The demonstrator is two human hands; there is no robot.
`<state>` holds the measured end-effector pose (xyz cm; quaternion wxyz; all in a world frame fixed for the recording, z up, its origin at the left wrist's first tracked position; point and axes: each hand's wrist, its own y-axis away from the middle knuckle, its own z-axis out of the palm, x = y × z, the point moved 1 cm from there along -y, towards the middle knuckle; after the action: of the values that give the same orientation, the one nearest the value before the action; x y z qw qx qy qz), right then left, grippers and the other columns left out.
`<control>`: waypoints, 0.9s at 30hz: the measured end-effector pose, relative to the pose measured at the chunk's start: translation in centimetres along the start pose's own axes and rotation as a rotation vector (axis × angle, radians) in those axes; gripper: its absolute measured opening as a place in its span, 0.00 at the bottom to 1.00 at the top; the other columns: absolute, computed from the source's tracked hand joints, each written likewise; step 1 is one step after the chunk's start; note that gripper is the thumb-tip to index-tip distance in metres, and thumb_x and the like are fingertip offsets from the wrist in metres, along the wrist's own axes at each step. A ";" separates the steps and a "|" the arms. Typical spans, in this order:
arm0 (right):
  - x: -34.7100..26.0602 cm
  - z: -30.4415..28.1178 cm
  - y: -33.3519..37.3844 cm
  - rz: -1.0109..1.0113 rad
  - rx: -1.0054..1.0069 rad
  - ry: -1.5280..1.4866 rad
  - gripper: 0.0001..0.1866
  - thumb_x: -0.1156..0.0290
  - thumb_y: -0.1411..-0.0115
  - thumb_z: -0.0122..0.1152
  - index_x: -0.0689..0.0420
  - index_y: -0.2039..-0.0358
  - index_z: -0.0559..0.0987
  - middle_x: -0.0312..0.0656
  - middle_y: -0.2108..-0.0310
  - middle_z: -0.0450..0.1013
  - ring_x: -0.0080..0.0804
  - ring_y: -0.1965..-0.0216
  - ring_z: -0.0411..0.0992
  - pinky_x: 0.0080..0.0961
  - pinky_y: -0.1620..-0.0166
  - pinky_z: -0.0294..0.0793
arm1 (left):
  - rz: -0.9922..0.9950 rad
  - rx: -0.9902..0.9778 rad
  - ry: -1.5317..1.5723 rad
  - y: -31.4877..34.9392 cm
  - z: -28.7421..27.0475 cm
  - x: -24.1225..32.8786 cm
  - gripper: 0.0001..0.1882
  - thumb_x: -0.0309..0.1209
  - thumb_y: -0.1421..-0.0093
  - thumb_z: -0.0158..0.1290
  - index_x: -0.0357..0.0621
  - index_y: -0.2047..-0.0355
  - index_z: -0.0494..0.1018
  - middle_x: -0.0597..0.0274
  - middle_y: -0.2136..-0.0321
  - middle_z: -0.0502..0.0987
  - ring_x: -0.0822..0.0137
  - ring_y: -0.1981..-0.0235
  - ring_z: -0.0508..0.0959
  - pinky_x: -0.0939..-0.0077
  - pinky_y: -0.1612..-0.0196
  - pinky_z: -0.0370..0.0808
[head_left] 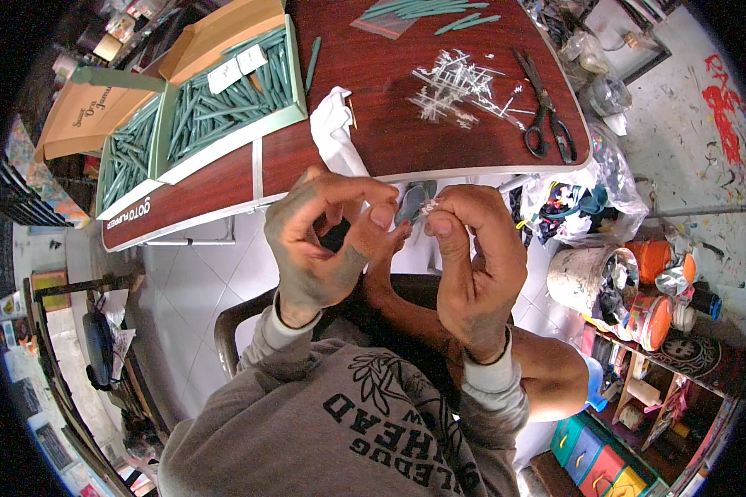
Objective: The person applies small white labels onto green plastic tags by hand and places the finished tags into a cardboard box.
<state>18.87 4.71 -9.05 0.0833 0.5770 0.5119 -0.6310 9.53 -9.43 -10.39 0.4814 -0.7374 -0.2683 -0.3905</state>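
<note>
Both of my hands are raised over my lap, just off the table's near edge. My left hand (327, 240) is closed, thumb and forefinger pinched at the tips; whatever lies between them is too small to make out. Facing it, my right hand (481, 265) pinches a small whitish piece (428, 207) between thumb and forefinger. A short gap separates the two sets of fingertips. Beyond them on the dark red table (381, 124) lies a loose pile of thin clear-white strips (456, 87). Black-handled scissors (545, 116) rest to its right, and a crumpled white cloth (333, 128) to its left.
Open cardboard boxes (164, 137) of slim green pens or sticks (224, 112) stand at the table's left. More green ones (419, 10) lie at the far edge beside a plastic bag (381, 25). Bags, a white bucket (584, 277) and shelves (663, 398) crowd the right.
</note>
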 end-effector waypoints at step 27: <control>0.6 0.7 0.9 -0.097 -0.093 0.050 0.05 0.76 0.38 0.54 0.61 0.62 0.70 0.51 0.69 0.69 0.47 0.73 0.73 0.36 0.71 0.73 | 0.120 0.037 -0.029 -1.7 0.2 2.1 0.12 0.29 0.52 0.68 0.44 0.67 0.81 0.70 0.76 0.78 0.75 0.76 0.70 0.80 0.71 0.63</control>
<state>18.86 4.10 -10.16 0.0662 0.5627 0.5698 -0.5952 9.46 -8.52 -7.85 0.5136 -0.7488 -0.2379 -0.3450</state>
